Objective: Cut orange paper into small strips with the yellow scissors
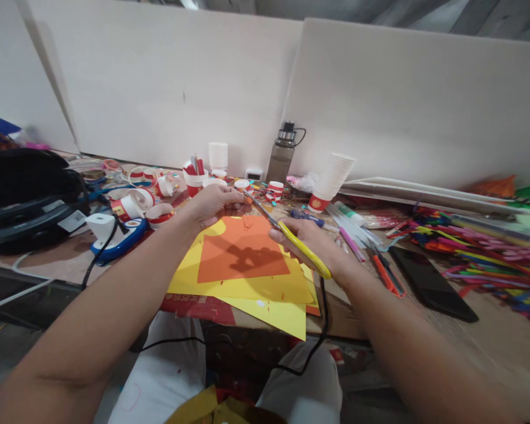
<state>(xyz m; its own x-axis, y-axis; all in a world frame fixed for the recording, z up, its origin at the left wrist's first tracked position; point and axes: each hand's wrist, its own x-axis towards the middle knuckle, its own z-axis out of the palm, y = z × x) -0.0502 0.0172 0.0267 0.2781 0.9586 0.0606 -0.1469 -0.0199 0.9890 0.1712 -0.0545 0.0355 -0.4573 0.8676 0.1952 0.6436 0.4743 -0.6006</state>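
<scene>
My right hand (pixel 307 244) is closed around the yellow handles of a pair of scissors (pixel 300 242), whose metal blades point up and left. The blade tips reach a small orange piece (pixel 248 199) at the fingertips of my left hand (pixel 216 204), which is pinched shut on it. Below both hands lies an orange paper sheet (pixel 229 259) with the hands' shadow across it. It rests on larger yellow sheets (pixel 269 318) at the table's front edge.
Paper cup stacks (pixel 333 176), a cup of red pens (pixel 195 179) and a bottle (pixel 280 156) stand behind. A blue charger (pixel 119 238) and black bag (pixel 22 194) are left; orange-handled scissors (pixel 385 275), a phone (pixel 430 282) and colourful pipe cleaners (pixel 490 259) lie right.
</scene>
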